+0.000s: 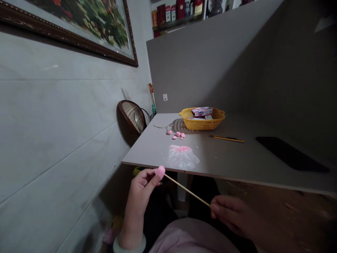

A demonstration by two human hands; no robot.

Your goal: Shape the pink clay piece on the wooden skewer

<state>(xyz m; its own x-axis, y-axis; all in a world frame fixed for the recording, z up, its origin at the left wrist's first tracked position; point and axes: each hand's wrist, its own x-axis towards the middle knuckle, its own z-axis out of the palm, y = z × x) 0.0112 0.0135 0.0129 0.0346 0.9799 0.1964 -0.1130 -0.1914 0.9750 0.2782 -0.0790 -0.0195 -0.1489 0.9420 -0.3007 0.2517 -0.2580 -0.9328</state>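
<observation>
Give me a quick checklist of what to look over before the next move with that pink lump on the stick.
1. Pink lump sits at the tip of the stick: ok.
2. Left hand pinches the lump: ok.
3. Right hand grips the stick's other end: ok.
4. Stick looks straight and unbroken between the hands: ok.
5. Small pink pieces lie on the table, apart from both hands: ok.
6. Lump fixed firmly on the stick: cannot tell.

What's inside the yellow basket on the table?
A few small pink-and-white boxes lie inside the yellow basket. Its woven wall hides whatever sits beneath them at the bottom.
</observation>
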